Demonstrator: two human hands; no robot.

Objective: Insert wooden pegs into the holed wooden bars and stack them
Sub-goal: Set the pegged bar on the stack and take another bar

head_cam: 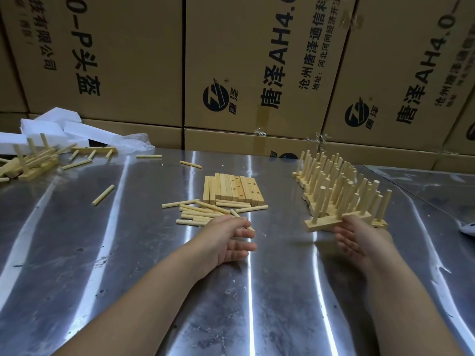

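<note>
Left hand (pixel 231 237) pinches a peg (pixel 235 213) over the loose pile (pixel 198 214) on the desk (pixel 115 240). Right hand (pixel 362 240) grips a pegged bar (pixel 323 224) by its end, at the finished row (pixel 334 183). Light, stiff, smooth wood, I'd guess: hold the bar's sides, never its pegs.

This looks like a warehouse or factory storeroom used for batch handwork. Large printed cardboard boxes (pixel 257 60) are stacked wall-high right behind a worktable (pixel 282 291) topped with scuffed sheet metal. White foam packing blocks (pixel 51 127) lie at its far left corner, and wooden pegs (pixel 200 211), holed bars (pixel 232 188) and a long row of pegged bars (pixel 339 186) sit on it in quantity.
</note>
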